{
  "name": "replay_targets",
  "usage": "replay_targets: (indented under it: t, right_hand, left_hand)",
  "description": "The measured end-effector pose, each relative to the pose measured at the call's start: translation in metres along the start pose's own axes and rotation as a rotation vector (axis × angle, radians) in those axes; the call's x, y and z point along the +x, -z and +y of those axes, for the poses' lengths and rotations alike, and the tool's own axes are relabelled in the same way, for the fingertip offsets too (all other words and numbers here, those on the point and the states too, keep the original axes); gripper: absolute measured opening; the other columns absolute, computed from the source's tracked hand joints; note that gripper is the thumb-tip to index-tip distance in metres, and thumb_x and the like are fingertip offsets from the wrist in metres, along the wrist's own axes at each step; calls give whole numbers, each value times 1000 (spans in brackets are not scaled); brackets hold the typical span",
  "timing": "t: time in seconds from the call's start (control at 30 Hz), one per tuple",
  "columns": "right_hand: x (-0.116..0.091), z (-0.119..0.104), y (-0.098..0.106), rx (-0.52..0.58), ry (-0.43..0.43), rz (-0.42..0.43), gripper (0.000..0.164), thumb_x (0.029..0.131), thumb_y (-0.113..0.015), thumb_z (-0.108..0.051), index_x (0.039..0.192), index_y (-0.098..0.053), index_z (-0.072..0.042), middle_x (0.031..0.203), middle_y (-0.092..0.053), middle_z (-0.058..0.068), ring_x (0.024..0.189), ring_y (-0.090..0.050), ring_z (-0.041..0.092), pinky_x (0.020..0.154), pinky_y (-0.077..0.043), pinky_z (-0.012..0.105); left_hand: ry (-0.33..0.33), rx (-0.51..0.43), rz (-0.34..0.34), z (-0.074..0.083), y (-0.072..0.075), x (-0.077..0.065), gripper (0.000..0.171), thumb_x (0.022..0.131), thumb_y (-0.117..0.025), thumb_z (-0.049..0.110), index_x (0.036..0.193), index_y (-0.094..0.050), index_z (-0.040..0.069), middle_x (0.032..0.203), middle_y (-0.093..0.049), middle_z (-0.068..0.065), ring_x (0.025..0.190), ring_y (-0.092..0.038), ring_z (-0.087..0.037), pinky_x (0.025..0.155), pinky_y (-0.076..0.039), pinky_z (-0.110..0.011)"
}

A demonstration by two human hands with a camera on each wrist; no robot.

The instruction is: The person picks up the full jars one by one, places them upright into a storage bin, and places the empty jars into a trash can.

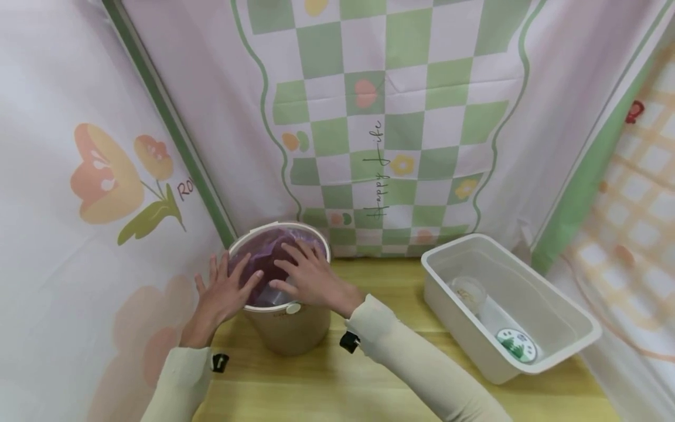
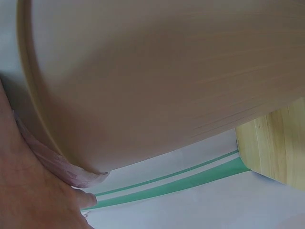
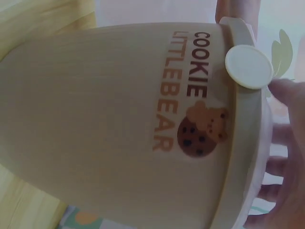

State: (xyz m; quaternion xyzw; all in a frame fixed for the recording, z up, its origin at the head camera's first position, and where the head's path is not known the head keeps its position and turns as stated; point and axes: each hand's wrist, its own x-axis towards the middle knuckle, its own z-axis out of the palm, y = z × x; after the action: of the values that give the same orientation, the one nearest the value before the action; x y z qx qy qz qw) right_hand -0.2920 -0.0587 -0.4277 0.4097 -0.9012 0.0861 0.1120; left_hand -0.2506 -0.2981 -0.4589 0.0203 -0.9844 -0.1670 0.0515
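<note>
both hands, left hand [image 1: 224, 293] and right hand [image 1: 308, 278], spread flat on purple bag [image 1: 266, 258] in bin [image 1: 287, 328]; hard press could tear the liner or tip the bin.

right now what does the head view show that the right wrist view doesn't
Only the head view shows the white tub with a cup inside, the purple bag lining the bin, the checked cloth and both hands, left and right, at the bin's mouth. Only the right wrist view shows the COOKIE LITTLE BEAR print, the bear picture and the round button. Both show the beige bin and the wooden table.
</note>
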Motion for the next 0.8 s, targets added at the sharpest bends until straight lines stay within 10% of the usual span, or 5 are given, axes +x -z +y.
replay_targets:
  t: [0.8]
  right_hand:
    - [-63, 47, 9, 107, -83, 86, 65, 102, -34, -62, 159, -26, -32, 168, -17, 7, 155, -5, 36, 121, -8, 64]
  left_hand:
    - [-59, 15, 28, 9, 11, -2, 76, 98, -23, 73, 161, -18, 31, 168, 12, -11, 149, 23, -43, 105, 19, -78]
